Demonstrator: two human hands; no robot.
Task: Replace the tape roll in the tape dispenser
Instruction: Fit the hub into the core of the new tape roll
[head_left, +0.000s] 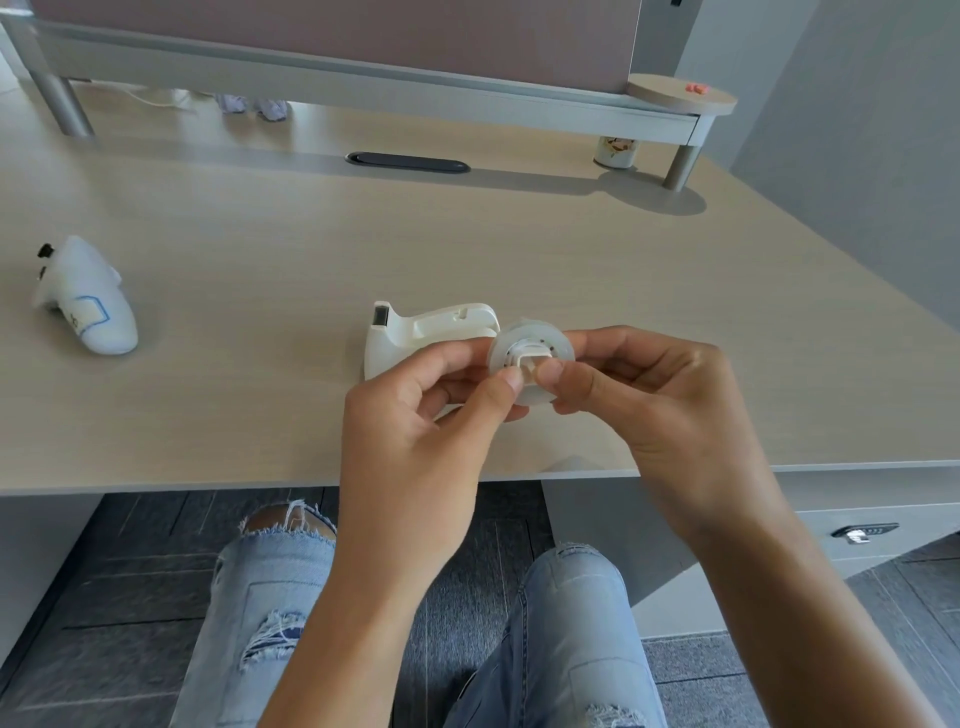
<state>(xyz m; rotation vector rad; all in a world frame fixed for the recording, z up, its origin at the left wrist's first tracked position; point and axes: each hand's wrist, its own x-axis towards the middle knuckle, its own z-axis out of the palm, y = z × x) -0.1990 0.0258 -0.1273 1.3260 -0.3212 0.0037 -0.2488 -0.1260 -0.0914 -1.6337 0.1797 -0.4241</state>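
Note:
A white tape dispenser (415, 335) stands on the pale wooden desk (260, 249), its roll bay empty and its cutter end facing left. Just in front of it, above the desk's front part, both hands hold a clear tape roll (535, 347) with a white plastic hub in its core. My left hand (431, 410) pinches the hub with thumb and forefinger. My right hand (660, 395) grips the roll's right side, its thumb pressed on the hub. The roll's lower part is hidden by my fingers.
A white controller (85, 299) lies at the desk's left. A raised shelf (363, 78) runs along the back, with a small printed cup (615, 151) under its right end and a dark cable slot (408, 162) in the desk. My knees are below the desk edge.

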